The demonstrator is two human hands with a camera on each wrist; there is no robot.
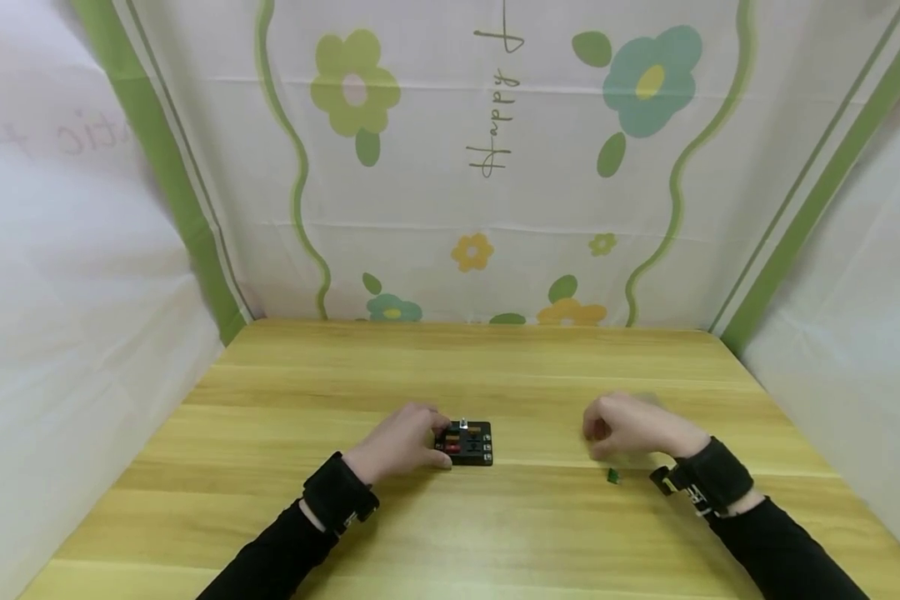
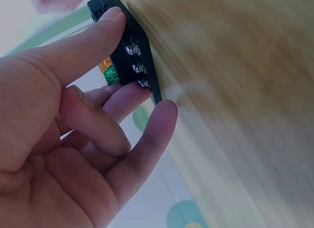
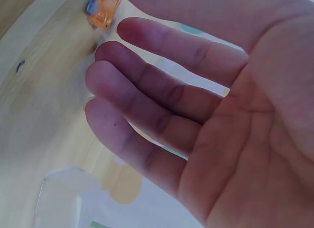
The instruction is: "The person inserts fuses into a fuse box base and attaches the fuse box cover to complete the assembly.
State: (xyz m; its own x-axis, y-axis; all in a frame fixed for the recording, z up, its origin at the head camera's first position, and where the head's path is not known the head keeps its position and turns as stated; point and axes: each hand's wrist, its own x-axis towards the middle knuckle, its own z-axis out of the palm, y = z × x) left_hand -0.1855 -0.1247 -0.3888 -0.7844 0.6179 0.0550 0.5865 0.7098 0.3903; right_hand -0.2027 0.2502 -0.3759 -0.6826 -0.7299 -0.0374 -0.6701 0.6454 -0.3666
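My left hand (image 1: 401, 442) grips the left end of a black fuse box (image 1: 474, 458), thumb on the near side and fingers on the far side. Coloured blade fuses, red and orange among them, sit in its slots. The left wrist view shows the box (image 2: 142, 51) edge-on, with metal screw terminals along its side. Off to the right, my right hand (image 1: 633, 425) is low over the table, fingers loosely bent. Nothing shows between its fingers in the right wrist view, where an orange fuse (image 3: 105, 12) with something blue beside it appears just past the thumb tip.
A small green fuse (image 1: 613, 476) lies on the wooden table (image 1: 495, 533) on the near side of my right hand. Beyond that hand's fingers stands a clear plastic box (image 3: 68, 198). White patterned cloth (image 1: 435, 192) walls in the back and both sides.
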